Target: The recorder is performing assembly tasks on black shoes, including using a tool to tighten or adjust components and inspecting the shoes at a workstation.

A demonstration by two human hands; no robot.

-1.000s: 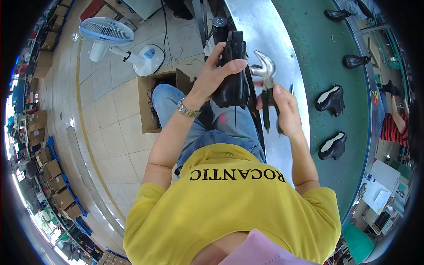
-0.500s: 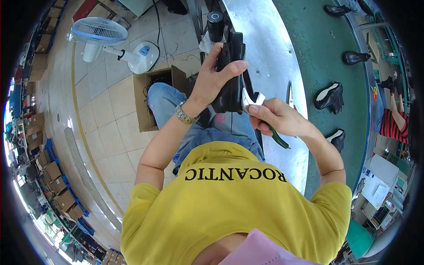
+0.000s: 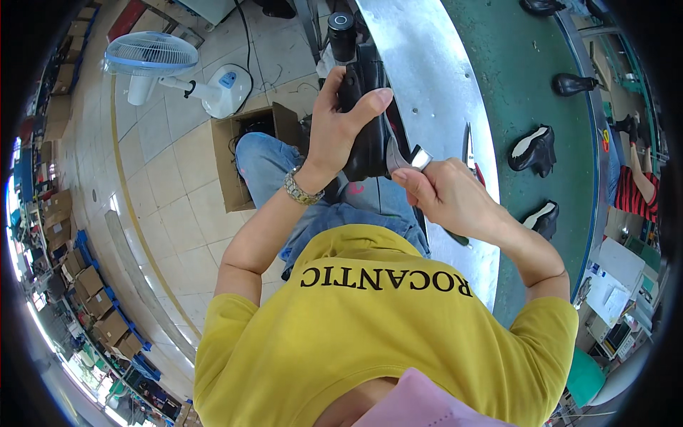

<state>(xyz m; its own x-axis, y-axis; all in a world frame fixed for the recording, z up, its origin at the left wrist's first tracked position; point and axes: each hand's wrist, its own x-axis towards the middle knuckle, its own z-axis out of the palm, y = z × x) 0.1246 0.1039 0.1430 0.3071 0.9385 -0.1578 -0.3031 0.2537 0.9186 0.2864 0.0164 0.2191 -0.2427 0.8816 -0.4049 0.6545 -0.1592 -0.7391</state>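
My left hand (image 3: 340, 127) grips a black shoe (image 3: 368, 135) that sits on a dark upright post (image 3: 342, 30) in front of me. My right hand (image 3: 442, 193) is closed around metal pincers (image 3: 404, 158), whose shiny jaws touch the shoe's lower edge. The green handles of the pincers stick out below my right hand. A metal watch is on my left wrist.
A curved metal bench edge (image 3: 434, 85) runs beside a green conveyor belt (image 3: 533, 78) carrying several black shoes (image 3: 535, 149). A second tool (image 3: 469, 146) lies on the bench. An open cardboard box (image 3: 238, 160) and a white fan (image 3: 153, 57) stand on the tiled floor. Another person's red sleeve (image 3: 633, 192) shows at right.
My right hand brought the pincers down from above the shoe to its lower edge. My left hand shifted its hold up the shoe.
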